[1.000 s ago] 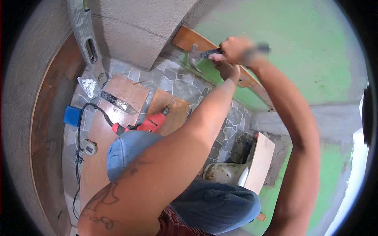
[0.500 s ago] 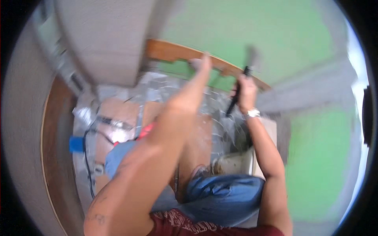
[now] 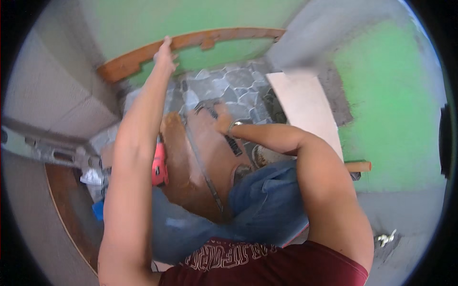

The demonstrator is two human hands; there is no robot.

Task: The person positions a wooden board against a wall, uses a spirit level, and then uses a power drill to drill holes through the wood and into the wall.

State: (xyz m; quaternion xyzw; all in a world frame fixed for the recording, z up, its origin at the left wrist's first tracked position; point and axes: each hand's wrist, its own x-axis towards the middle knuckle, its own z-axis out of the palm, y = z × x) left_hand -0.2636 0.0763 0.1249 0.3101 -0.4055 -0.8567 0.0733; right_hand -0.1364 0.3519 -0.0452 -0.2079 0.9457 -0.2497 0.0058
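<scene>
My left hand (image 3: pixel 164 61) is open, fingers spread, against the wooden strip (image 3: pixel 188 41) on the green wall (image 3: pixel 181 14); my right hand (image 3: pixel 223 121) grips the hammer (image 3: pixel 234 145) above the brown board (image 3: pixel 179 162). Risk: strip shifts if left-side pressure slackens.

A green wall (image 3: pixel 191 16) rises behind grey, apparently stone-tiled flooring (image 3: pixel 199 87).

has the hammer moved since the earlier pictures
Yes. A second ago the hammer was up at the wooden wall strip; now it is down and away from that strip, over the brown board.
</scene>
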